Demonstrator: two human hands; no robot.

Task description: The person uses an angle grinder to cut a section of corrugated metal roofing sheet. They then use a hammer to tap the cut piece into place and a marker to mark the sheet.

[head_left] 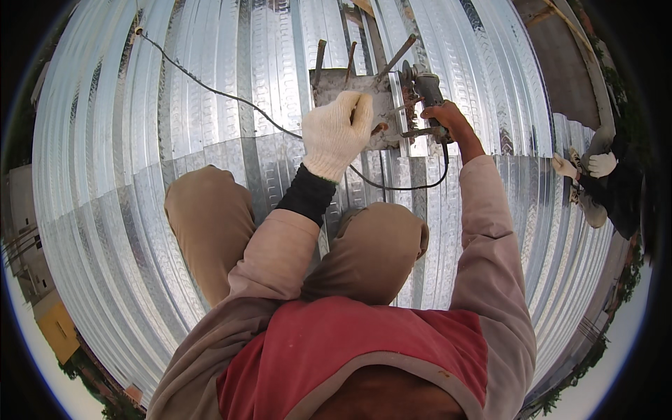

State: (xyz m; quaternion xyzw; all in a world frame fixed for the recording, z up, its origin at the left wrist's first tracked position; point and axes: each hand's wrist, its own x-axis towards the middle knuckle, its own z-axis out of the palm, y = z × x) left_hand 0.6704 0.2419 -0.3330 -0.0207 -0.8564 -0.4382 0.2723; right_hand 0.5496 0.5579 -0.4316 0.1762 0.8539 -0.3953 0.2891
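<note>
Head view: one left hand (333,134) curls closed, one right hand (456,124) grips one grinder (428,89).

My bare right hand (453,120) grips a grinder (428,89) beside a concrete block (381,99) with metal rods (396,59); my gloved left hand (337,134) curls over the block, its palm hidden; a black cord (420,187) crosses the ribbed sheets (105,231), and another person (619,199) is at far right
</note>
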